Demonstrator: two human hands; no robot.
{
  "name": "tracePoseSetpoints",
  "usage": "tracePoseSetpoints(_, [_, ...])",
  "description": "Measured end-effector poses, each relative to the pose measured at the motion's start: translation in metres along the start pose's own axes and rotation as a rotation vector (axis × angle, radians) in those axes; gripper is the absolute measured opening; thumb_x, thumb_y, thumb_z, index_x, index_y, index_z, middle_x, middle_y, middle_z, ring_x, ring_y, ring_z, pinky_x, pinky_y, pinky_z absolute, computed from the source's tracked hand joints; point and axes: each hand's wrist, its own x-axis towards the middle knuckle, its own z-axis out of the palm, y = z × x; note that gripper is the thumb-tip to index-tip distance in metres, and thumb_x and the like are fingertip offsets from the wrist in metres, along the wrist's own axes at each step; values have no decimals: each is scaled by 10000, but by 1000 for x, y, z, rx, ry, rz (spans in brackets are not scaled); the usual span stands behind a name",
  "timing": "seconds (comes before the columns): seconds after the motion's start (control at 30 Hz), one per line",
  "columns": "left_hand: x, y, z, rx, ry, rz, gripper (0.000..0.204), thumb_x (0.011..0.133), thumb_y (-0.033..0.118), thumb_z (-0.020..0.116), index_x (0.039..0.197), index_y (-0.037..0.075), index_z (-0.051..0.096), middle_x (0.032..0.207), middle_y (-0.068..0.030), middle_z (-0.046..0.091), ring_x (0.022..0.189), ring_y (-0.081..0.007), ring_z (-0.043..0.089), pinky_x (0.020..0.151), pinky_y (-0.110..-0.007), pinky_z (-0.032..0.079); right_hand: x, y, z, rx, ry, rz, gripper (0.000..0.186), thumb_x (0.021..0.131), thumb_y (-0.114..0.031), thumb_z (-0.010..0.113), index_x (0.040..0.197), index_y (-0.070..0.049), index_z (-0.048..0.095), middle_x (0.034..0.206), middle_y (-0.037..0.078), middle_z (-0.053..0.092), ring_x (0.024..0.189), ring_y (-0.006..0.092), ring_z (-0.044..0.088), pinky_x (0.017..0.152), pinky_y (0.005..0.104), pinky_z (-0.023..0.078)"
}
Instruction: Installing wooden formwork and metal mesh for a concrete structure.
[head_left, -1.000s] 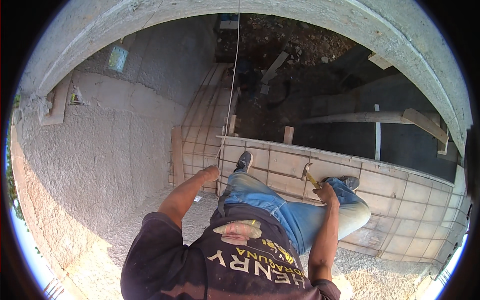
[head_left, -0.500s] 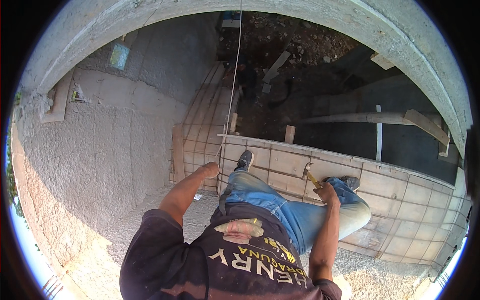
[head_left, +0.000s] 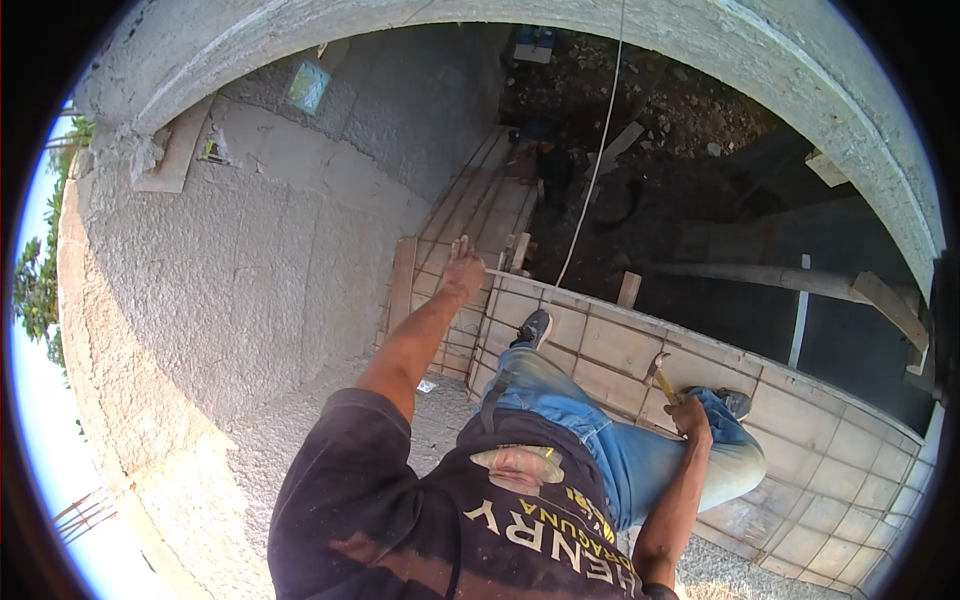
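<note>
My left hand (head_left: 462,268) reaches forward with fingers extended over the wooden formwork, beside a short timber upright (head_left: 518,252); whether it touches the boards is unclear. My right hand (head_left: 688,416) grips a hammer (head_left: 661,378) with a yellow handle and metal head, held by my right knee. Beneath my shoes lies formwork (head_left: 625,350) with a steel rebar grid, a board edging its far side. A pale string (head_left: 605,130) runs from the top of the view down toward that edge, to the right of my left hand.
A rough concrete wall (head_left: 260,260) stands at left, a curved concrete beam (head_left: 760,60) arches overhead. Below lies a dark drop with rubble (head_left: 700,120), where a person in dark clothes (head_left: 548,165) is partly visible. A pole and braces (head_left: 888,310) span the right; rebar ends (head_left: 82,515) show lower left.
My left hand has left the string, moving forward and right, its fingers now extended. The string hangs farther right. The view has turned slightly, shifting the scene rightward. The hammer stays in my right hand.
</note>
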Motion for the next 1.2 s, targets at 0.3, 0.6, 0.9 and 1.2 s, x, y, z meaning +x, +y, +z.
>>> tracePoseSetpoints(0.3, [-2, -3, -33, -293, -1049, 250, 315, 903, 244, 516, 1117, 103, 700, 1116, -113, 693, 988, -280, 674, 829, -413, 548, -23, 34, -4, -65, 88, 29, 412, 762, -223, 734, 1012, 94, 650, 693, 231, 657, 635, 309, 686, 567, 416, 522])
tracePoseSetpoints(0.6, [-52, 47, 26, -561, -846, 377, 336, 770, 247, 654, 994, 2, 706, 1073, -216, 667, 1011, -366, 641, 850, -415, 515, -25, 26, -8, -25, 90, 84, 362, 759, -215, 740, 906, 104, 650, 635, 224, 632, 580, 290, 666, 555, 420, 504])
tracePoseSetpoints(0.9, [-62, 63, 52, -548, -694, 486, 228, 823, 222, 593, 936, 96, 747, 953, -159, 702, 897, -329, 664, 803, -413, 521, -13, 32, -5, -102, 78, 92, 336, 763, -210, 738, 885, 93, 659, 629, 203, 632, 558, 256, 660, 522, 406, 500])
tracePoseSetpoints(1.2, [-63, 48, 31, -603, -768, 289, 237, 841, 253, 601, 944, 101, 751, 1012, -159, 699, 938, -322, 661, 831, -413, 513, -17, 22, -12, -76, 34, 125, 468, 734, -239, 730, 1021, 118, 634, 903, 318, 657, 866, 381, 685, 741, 429, 546])
